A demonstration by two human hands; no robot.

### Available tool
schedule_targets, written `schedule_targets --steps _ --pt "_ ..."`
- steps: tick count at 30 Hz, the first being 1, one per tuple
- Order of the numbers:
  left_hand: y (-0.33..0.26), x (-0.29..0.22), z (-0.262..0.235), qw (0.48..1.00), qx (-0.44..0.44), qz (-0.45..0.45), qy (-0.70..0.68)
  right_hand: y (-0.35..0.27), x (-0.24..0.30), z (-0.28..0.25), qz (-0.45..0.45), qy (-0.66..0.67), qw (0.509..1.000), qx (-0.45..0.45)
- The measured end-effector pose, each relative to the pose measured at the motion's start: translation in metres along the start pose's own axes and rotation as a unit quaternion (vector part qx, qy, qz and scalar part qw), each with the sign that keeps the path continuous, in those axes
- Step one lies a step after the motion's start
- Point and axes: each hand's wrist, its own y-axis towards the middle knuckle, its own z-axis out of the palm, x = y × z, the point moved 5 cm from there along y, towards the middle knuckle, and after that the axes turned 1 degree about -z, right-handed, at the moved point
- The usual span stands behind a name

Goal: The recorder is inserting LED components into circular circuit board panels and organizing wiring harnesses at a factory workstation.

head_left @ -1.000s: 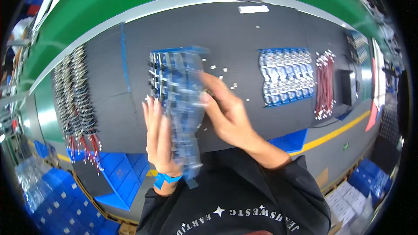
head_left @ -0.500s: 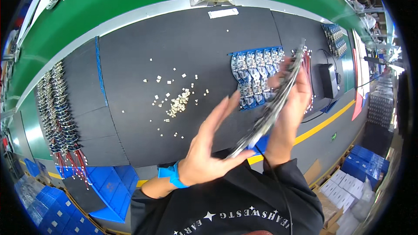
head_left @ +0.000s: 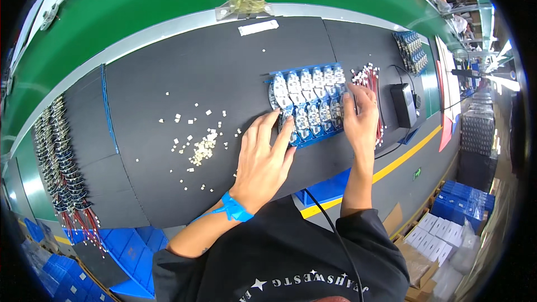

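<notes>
A panel of joined circuit boards [head_left: 313, 100], blue with white parts in two rows, lies on the black work mat, with another panel's edge showing beneath its left side. My left hand [head_left: 262, 154] has its fingers spread, and their tips touch the panel's left and lower left edge. At the right edge is my right hand [head_left: 362, 114], thumb and fingers apart, with the tips against or just beside the boards. Neither hand lifts anything. Just beyond the right hand lies a bundle of red wires [head_left: 369, 81] with white plug ends.
Small cream connectors [head_left: 204, 148] lie heaped and scattered left of my left hand. Rows of wired boards [head_left: 61, 156] stand at the far left; more boards [head_left: 411, 51] are stacked at the back right. A black box [head_left: 403, 103] with a cable stands right of the wires.
The panel that both hands held tilted in the air now lies flat on the panel on the mat. My hands have come down to its left and right edges.
</notes>
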Motion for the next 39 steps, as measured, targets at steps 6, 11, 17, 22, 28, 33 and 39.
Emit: schedule_targets --steps 6,11,17,22,28,33,39 --pt "0.002 -0.005 0.007 0.998 0.039 0.036 0.022 0.005 -0.030 0.001 0.056 0.054 0.996 0.047" --pt "-0.004 -0.002 0.014 0.996 0.040 0.052 0.063 0.028 -0.045 -0.020 0.104 0.153 0.982 -0.018" --pt "-0.052 -0.014 -0.035 0.980 0.148 0.030 0.129 0.154 -0.313 -0.117 0.265 -0.343 0.877 -0.208" --pt "-0.102 0.038 -0.057 0.974 0.171 -0.014 0.149 0.179 -0.480 -0.173 0.385 -0.153 0.891 -0.187" --pt "-0.085 0.040 -0.060 0.964 0.186 -0.026 0.187 0.176 -0.439 -0.128 0.390 -0.162 0.887 -0.185" --pt "-0.062 0.048 -0.070 0.959 0.109 -0.030 0.259 0.198 -0.327 -0.078 0.366 -0.217 0.890 -0.164" --pt "-0.054 0.042 -0.056 0.973 0.113 0.030 0.200 0.161 -0.378 -0.141 0.323 0.212 0.809 -0.444"
